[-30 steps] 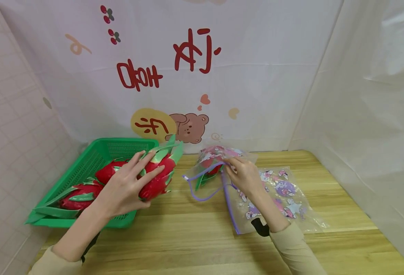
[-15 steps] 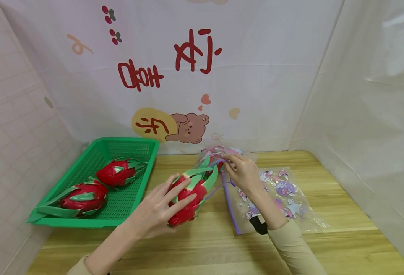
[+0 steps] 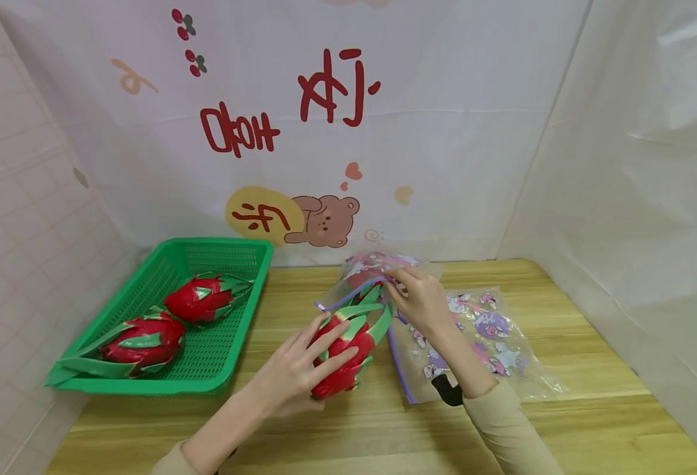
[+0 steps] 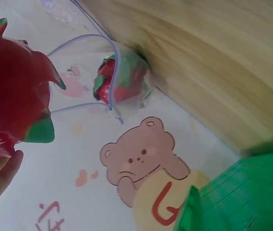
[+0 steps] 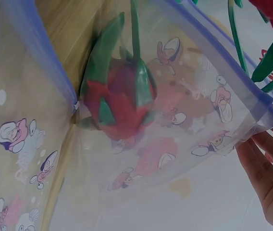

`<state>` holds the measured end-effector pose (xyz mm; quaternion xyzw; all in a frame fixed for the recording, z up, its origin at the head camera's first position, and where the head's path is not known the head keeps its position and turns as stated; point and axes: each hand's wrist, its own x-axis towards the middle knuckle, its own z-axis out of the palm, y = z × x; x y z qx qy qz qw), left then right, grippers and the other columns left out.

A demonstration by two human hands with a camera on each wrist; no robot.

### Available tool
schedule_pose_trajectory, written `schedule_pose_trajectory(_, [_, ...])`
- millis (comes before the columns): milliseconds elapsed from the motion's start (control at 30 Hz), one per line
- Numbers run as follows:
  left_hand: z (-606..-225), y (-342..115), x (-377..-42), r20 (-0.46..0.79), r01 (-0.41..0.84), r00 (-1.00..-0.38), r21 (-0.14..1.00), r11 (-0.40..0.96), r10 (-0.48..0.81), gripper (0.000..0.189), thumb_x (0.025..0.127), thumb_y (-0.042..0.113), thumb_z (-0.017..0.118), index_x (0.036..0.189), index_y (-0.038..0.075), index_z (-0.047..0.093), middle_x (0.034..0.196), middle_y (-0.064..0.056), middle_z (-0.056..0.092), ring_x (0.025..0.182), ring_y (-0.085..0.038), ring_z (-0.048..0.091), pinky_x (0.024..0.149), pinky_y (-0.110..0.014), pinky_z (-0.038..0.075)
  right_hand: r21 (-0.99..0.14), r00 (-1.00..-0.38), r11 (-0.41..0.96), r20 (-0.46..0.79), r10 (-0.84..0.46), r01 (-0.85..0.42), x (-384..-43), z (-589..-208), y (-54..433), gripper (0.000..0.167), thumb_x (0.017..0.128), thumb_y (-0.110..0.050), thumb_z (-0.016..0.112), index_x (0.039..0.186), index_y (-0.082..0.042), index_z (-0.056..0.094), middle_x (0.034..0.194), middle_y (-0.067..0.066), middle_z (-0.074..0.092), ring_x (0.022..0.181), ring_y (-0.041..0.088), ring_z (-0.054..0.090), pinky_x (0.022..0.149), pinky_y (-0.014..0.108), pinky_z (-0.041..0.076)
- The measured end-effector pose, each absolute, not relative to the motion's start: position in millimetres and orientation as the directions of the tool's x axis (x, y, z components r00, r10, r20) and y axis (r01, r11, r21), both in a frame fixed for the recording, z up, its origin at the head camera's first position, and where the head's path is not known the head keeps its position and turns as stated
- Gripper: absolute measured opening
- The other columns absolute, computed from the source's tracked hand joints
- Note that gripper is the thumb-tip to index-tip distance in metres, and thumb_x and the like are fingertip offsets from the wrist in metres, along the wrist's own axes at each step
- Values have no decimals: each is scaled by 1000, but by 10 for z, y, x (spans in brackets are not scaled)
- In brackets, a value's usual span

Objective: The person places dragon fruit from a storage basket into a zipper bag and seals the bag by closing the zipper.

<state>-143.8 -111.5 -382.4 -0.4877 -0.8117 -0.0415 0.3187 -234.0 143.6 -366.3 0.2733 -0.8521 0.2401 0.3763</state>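
My left hand [image 3: 295,369] grips a red dragon fruit with green leaf tips [image 3: 343,356], held just in front of the mouth of a clear zip bag [image 3: 348,290]. The leaf tips point toward the bag's purple zip edge. With thumb and fingers my right hand [image 3: 422,300] pinches that edge at its right end and lifts it, so the mouth gapes. Inside the bag lies another dragon fruit [image 5: 122,98], seen through the printed plastic in the right wrist view. In the left wrist view the held dragon fruit [image 4: 14,91] fills the left side, fingertips under it.
A green basket [image 3: 265,284] at the left holds two more dragon fruits [image 3: 200,298]. A second printed zip bag [image 3: 473,343] lies flat on the wooden table [image 3: 591,369], under the right forearm. Printed sheeting [image 3: 443,132] stands behind the table.
My left hand has carried the dragon fruit rightward from over the basket to the bag's mouth. My right hand keeps its pinch on the bag edge, nearly still.
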Motion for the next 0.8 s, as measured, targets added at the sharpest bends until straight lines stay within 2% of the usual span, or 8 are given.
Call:
schedule_pose_trajectory(267, [-3921,-1099,-1567,620,804,-345,-191,563,705,100,44,46,92,132,17,54,142,-15,47,124,-44,47,82,-48,57,-153,-564,738,749,-347,-658,-2250,-3748,1507,19,78,-6,74,97,-7,72,86,6,72,64,17,66,54,24,52])
schedule_pose_trajectory(367, [-3942,-1089,-1601,631,805,-348,-178,566,693,99,45,46,91,132,17,54,142,-16,47,124,-43,47,82,-49,57,-108,-568,747,723,-394,-656,-2203,-3763,1528,32,74,-1,75,105,-7,71,93,6,72,68,17,66,56,25,53])
schedule_pose_trajectory(533, [-3966,-1085,-1647,648,801,-362,-152,580,670,97,45,45,90,131,17,56,142,-16,47,124,-43,47,82,-49,56,-81,-604,763,666,-437,-641,-2141,-3756,1530,53,68,9,70,118,-10,66,104,8,71,59,12,54,49,20,46])
schedule_pose_trajectory(667, [-3988,-1075,-1672,647,800,-365,-150,581,669,96,46,44,90,131,18,55,142,-15,47,124,-43,47,83,-49,56,-98,-613,770,670,-418,-631,-2140,-3757,1523,44,71,8,70,113,-7,68,101,9,71,57,11,54,49,17,44])
schedule_pose_trajectory(800, [-3998,-1032,-1682,616,801,-369,-169,574,696,97,48,46,90,133,19,53,143,-15,46,125,-42,46,87,-50,55,-124,-608,776,702,-372,-618,-2178,-3746,1497,28,77,1,72,104,-6,71,93,8,73,60,15,63,50,21,49])
